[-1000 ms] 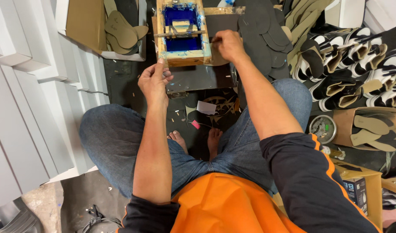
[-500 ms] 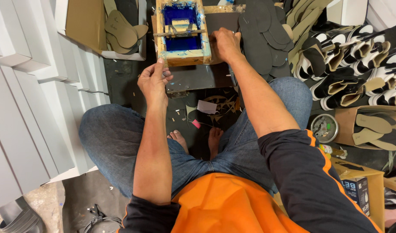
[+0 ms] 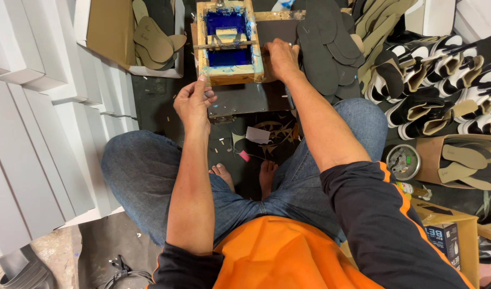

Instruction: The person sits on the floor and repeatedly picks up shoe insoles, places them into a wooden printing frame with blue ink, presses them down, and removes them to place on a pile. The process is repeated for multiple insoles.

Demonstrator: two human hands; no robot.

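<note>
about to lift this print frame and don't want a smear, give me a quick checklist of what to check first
1. Right hand on the wooden frame: ok, it rests at the frame's right edge.
2. Left hand on the frame: not ok, only a fingertip reaches the near left corner.
3. Squeegee parked: ok, it lies across the blue screen, neither hand on it.
4. Piece under the screen lined up: cannot tell, the frame hides it.
5. Room beside the frame: not ok, black soles crowd the right side.
</note>
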